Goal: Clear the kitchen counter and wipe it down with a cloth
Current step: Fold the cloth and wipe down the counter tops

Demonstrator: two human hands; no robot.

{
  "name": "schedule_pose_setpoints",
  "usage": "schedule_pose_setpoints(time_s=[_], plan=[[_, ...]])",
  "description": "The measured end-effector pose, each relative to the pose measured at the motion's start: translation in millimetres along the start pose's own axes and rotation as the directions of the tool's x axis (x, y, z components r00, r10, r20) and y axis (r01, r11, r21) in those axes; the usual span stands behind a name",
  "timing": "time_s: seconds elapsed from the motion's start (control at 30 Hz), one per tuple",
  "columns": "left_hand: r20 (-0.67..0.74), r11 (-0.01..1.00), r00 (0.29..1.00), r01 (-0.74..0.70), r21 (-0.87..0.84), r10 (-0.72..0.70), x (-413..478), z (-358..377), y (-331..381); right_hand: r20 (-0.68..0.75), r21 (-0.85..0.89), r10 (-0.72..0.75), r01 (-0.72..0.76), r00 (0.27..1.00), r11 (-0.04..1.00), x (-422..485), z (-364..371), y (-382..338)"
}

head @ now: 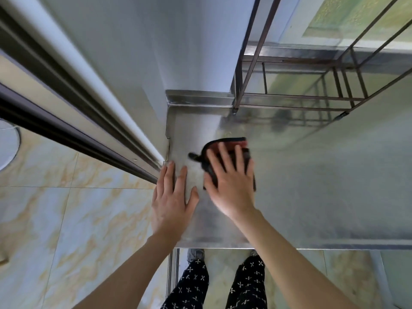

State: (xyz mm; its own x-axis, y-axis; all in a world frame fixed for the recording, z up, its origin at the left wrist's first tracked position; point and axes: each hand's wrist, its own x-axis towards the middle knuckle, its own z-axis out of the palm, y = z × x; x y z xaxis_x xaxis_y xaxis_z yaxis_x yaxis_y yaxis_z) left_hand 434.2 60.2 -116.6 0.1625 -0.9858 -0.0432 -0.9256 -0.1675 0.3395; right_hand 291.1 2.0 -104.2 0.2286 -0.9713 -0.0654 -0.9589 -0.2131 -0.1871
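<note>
A stainless steel counter [312, 186] fills the middle and right of the head view. A dark cloth with a red face [231, 144] lies on its left part, a small loop sticking out to the left. My right hand [229, 181] presses flat on the cloth with straight, spread fingers. My left hand [171, 201] rests flat on the counter's left edge, fingers straight, just left of the cloth and apart from it.
A dark metal wire rack [296, 101] stands at the back of the counter against the window. A grey wall column [178, 52] and a sliding door track [89, 121] border the left. Marbled floor tiles [66, 219] lie below left.
</note>
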Motion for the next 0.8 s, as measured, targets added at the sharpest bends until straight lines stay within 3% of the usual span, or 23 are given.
schedule_pose_setpoints(time_s=[0.07, 0.13, 0.2, 0.3, 0.37, 0.5, 0.57, 0.63, 0.7, 0.77, 0.8], plan=[[0.023, 1.0, 1.0, 0.001, 0.026, -0.001, 0.9, -0.1, 1.2, 0.048, -0.044, -0.232, 0.235, 0.971, 0.971, 8.2, -1.6, 15.2], [0.033, 0.999, 0.999, 0.015, 0.044, -0.016, 1.4, -0.8, 3.2, 0.049, -0.064, -0.213, 0.216, 0.976, 0.974, 25.6, -5.7, 39.3], [0.039, 0.998, 0.999, 0.02, 0.056, -0.022, 0.9, -1.4, 4.4, 0.003, -0.035, 0.029, -0.029, 1.0, 0.999, 46.3, -11.8, 63.8], [0.048, 0.997, 0.999, 0.018, 0.074, -0.022, 1.4, -2.1, 4.8, 0.034, 0.07, 0.425, -0.427, 0.904, 0.902, 77.2, -20.5, 82.8], [0.049, 0.996, 0.999, 0.013, 0.088, -0.017, 1.1, -2.0, 4.6, 0.035, 0.096, 0.479, -0.48, 0.877, 0.872, 88.6, -22.2, 69.5], [0.031, 0.995, 0.999, 0.007, 0.1, -0.01, 1.3, -1.5, 4.6, 0.007, 0.061, 0.211, -0.211, 0.977, 0.976, 69.5, -10.1, 26.3], [0.021, 0.996, 1.0, 0.006, 0.092, -0.008, 1.3, -0.7, 4.1, 0.009, -0.003, 0.047, -0.047, 0.999, 0.999, 55.0, -10.9, 31.5], [0.019, 0.996, 1.0, 0.003, 0.087, -0.004, 0.7, -0.7, 3.9, 0.008, -0.057, 0.002, -0.002, 1.0, 0.998, 50.7, -13.1, 55.1], [0.013, 0.997, 1.0, 0.002, 0.082, -0.003, 1.2, -1.3, 4.2, 0.01, -0.023, 0.199, -0.199, 0.98, 0.98, 52.7, -17.3, 74.6], [0.008, 0.996, 1.0, -0.004, 0.088, 0.003, 1.9, -1.5, 4.8, 0.011, 0.043, 0.454, -0.454, 0.891, 0.89, 56.6, -17.5, 72.9], [0.006, 0.996, 1.0, -0.007, 0.091, 0.007, 1.9, -1.2, 5.0, 0.008, 0.052, 0.514, -0.513, 0.858, 0.857, 57.9, -16.6, 61.7]])
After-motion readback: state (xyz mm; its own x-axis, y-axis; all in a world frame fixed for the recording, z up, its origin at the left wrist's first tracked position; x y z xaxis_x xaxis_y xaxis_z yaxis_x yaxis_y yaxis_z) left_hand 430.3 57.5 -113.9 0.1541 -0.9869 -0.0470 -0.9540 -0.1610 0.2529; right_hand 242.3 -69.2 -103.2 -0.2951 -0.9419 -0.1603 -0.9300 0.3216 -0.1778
